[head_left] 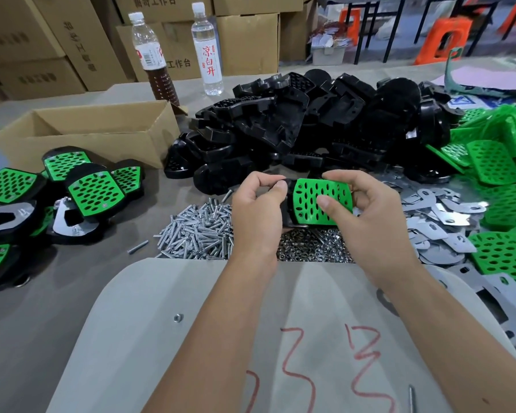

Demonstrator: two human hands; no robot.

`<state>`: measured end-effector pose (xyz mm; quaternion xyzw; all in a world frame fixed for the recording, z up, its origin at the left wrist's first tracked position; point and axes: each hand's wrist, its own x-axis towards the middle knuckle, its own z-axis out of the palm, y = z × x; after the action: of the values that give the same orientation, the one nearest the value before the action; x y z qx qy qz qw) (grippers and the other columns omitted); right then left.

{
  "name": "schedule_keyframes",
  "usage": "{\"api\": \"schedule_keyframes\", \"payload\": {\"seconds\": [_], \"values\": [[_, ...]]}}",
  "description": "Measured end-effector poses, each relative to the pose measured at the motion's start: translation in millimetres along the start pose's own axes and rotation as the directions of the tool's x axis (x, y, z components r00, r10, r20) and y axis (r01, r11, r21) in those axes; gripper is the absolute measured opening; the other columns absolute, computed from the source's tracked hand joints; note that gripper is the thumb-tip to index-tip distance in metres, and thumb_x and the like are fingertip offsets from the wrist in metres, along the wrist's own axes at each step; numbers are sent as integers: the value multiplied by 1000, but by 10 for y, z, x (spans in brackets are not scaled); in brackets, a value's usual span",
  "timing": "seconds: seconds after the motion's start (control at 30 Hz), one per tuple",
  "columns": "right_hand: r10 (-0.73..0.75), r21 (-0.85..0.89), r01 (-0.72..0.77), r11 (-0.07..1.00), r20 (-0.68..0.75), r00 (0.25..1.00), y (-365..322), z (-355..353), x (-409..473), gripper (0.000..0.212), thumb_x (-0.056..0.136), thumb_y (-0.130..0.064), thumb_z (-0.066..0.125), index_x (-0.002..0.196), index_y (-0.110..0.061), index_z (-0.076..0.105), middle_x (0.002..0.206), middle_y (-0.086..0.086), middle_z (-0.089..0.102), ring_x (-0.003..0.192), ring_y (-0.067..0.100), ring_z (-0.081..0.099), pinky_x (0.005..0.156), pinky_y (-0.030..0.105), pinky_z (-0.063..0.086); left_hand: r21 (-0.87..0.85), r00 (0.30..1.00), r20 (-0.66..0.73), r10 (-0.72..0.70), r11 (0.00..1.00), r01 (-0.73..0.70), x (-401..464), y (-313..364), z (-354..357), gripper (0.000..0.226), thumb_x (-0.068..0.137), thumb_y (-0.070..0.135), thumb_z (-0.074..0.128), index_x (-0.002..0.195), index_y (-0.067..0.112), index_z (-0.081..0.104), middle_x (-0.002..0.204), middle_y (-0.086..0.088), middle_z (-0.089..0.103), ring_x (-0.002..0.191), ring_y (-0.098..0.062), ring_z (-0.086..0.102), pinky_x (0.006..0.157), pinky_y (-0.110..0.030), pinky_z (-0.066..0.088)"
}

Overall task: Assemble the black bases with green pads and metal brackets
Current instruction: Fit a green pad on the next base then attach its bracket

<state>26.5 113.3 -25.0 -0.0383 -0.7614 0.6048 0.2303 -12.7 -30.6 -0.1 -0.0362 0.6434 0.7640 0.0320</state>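
Many black bases [304, 126] lie unassembled in one big heap, and we take this heap as our landmark. It is the largest thing on the table, so we judge that most of the work is not yet done.

To the right of the heap are loose green pads [495, 165], many of them, some flat and some tilted. In front of the heap and to its right is a spread of metal brackets [447, 216]. None of these are mounted.

To the left of the heap is an open carton [81, 129], and in front of the carton lie the finished units [96, 195]: several bases with a green pad on them, and some turned over so that a bracket shows. We count less than ten, but they overlap, so we cannot give an exact number.

Directly in front of the heap are a pile of bolts [197, 231] and a smaller pile of nuts [313, 248].

Above these piles we hold the piece in work. Our left hand [256, 210] has curled fingers around the narrow end of a base. Our right hand [364, 210] grips the other side, with the thumb on the pad [319, 198] that lies on this base. We see no bolt in it and no bracket; the underside is hidden. We think this unit is at the step of seating the pad, and the fastening remains.
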Motion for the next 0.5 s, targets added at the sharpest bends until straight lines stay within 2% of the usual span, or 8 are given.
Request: {"api": "schedule_keyframes", "payload": {"seconds": [0.1, 0.23, 0.37, 0.5], "values": [[-63, -90, 65, 994, 20, 998, -30, 17, -21, 31, 91, -16, 80, 119, -27, 74, 112, 0, 66, 100, 16, 68, 87, 45, 61, -2, 1000, -8, -1, 1000, 1, 3, -16, -9, 16, 102, 11, 62, 89, 16, 69, 84, 1, 69, 73, -12, 68, 67, -40, 63], [-137, -178, 131, 975, -20, 990, -36, 45, -33, 32, 90, -15, 81, 121, -21, 74, 109, 0, 62, 97, 9, 64, 88, 39, 59, -21, 1000, -4, -18, 1000, 18, 12, -25, -5, 17, 103, 15, 60, 88, 13, 68, 81, 2, 69, 66, -7, 67, 66, -38, 61], [-69, -85, 65, 994, -44, 997, 10, 32, -10, 30, 92, -14, 80, 119, -25, 73, 111, 4, 68, 99, 21, 70, 88, 46, 61, -19, 1000, 15, -6, 1000, 7, 14, -21, 10, 18, 105, 16, 57, 95, 5, 66, 80, 4, 71, 68, -7, 69, 67, -38, 64], [4, 75, -1, 997, -46, 999, 22, 18, 10, 30, 94, -8, 76, 114, -29, 72, 107, 2, 75, 99, 19, 74, 88, 40, 63, -11, 1000, 17, -1, 1000, 1, 2, -25, 33, 18, 105, 16, 58, 94, 5, 66, 91, -5, 72, 82, -20, 71, 75, -49, 65]]}}
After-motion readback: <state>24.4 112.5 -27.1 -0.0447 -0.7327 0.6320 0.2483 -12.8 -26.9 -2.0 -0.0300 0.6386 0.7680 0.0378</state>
